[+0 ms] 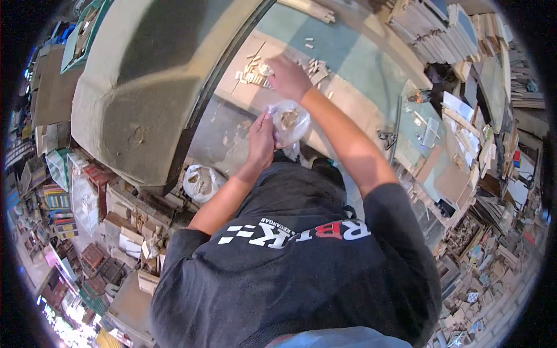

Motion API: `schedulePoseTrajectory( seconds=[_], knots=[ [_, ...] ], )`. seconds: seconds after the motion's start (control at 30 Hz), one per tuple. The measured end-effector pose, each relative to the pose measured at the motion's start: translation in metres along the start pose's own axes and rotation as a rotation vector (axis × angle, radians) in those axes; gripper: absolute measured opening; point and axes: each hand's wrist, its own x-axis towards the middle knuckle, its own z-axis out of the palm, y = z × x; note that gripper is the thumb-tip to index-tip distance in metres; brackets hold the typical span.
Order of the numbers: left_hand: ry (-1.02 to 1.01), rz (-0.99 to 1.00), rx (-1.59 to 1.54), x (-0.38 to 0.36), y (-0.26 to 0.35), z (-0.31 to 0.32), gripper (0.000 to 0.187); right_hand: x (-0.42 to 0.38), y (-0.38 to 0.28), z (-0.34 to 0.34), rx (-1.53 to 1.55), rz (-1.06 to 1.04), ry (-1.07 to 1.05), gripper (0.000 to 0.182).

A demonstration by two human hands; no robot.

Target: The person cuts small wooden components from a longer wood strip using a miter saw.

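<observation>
My left hand (pixel 262 138) is closed on the gathered side of a clear plastic bag (pixel 294 129). Light brown pieces show through the bag, too blurred to make out one by one. Farther forward, my right hand (pixel 288 78) reaches down to the work surface, with fingers and thumb curled around a small clump of pale wooden pieces (pixel 265 70). Several more short wooden pegs (pixel 253 78) lie scattered beside these fingers. Another loose group of pegs (pixel 316 65) sits to the right of the hand.
A large padded panel (pixel 145 93) stands close on the left. On the floor beside my left arm rests a second plastic bag (pixel 203 183). Stacked boards (pixel 435 40) fill the far right, and wood scraps (pixel 487 261) cover the floor at lower right.
</observation>
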Motion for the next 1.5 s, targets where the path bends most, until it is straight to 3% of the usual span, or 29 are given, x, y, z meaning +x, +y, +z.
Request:
schedulePoseTrajectory(
  seconds=[0.03,0.13,0.3,0.37,0.43,0.5,0.53,0.63,0.73,0.8,0.83,0.93,1.0,1.03,1.07,1.13,1.17,1.27,1.43,1.5],
  knots=[
    [0.062,0.016,-0.056,0.001,0.000,0.002,0.032,0.008,-0.003,0.006,-0.102,-0.116,0.001,0.034],
    [-0.014,0.006,0.054,0.004,-0.004,-0.012,0.030,0.026,0.003,0.024,-0.245,-0.045,-0.206,0.035],
    [0.008,0.025,0.123,-0.003,0.008,-0.009,0.033,0.031,0.000,0.012,-0.219,-0.089,-0.166,0.033],
    [-0.006,0.016,0.057,0.002,0.005,-0.009,0.032,0.020,-0.006,-0.009,0.231,-0.005,0.086,0.043],
    [0.020,-0.002,-0.016,0.010,-0.002,-0.010,0.032,-0.014,-0.022,-0.039,0.421,0.113,0.115,0.042],
    [0.037,-0.024,-0.075,0.013,0.000,-0.010,0.032,-0.057,-0.021,-0.055,0.445,0.232,-0.073,0.042],
    [0.038,-0.047,-0.097,0.012,0.004,-0.008,0.032,-0.072,-0.025,-0.060,0.441,0.229,-0.064,0.042],
    [0.016,-0.071,-0.075,0.016,0.006,-0.009,0.032,-0.088,-0.025,-0.060,0.401,0.167,-0.090,0.049],
    [0.015,-0.100,-0.068,0.017,0.004,-0.008,0.032,-0.049,-0.015,-0.034,0.307,0.211,-0.042,0.056],
    [0.024,-0.120,-0.088,0.015,0.003,-0.009,0.032,-0.012,-0.014,-0.007,0.173,-0.069,0.030,0.059],
    [0.021,-0.114,-0.104,0.015,0.001,-0.010,0.032,-0.001,-0.018,0.007,0.175,-0.063,0.049,0.059],
    [0.002,-0.087,-0.114,0.019,-0.002,-0.016,0.034,0.031,-0.017,0.035,-0.035,-0.131,-0.048,0.056],
    [-0.027,-0.109,-0.199,0.015,0.000,-0.014,0.035,0.040,-0.016,0.045,-0.180,-0.155,-0.261,0.077],
    [0.013,-0.101,-0.195,0.019,-0.007,-0.017,0.033,0.036,-0.010,0.056,-0.244,-0.218,-0.128,0.065],
    [0.017,-0.097,-0.187,0.021,-0.008,-0.018,0.033,0.038,-0.005,0.060,-0.236,-0.218,-0.123,0.065],
    [0.022,-0.067,-0.120,0.019,-0.011,-0.024,0.031,0.035,0.001,0.066,-0.203,-0.347,-0.089,0.045],
    [0.023,-0.077,-0.068,0.019,-0.012,-0.027,0.029,0.031,0.004,0.068,-0.126,-0.379,-0.027,0.028],
    [-0.013,-0.166,-0.063,0.014,-0.011,-0.030,0.030,0.028,0.006,0.067,-0.249,-0.370,-0.087,0.026],
    [-0.010,-0.118,-0.137,0.018,0.000,-0.017,0.030,0.041,0.018,0.068,-0.289,-0.392,-0.049,0.020],
    [-0.026,-0.116,-0.090,0.019,0.003,-0.020,0.030,0.045,0.021,0.063,-0.036,-0.287,-0.102,0.019]
  ],
)
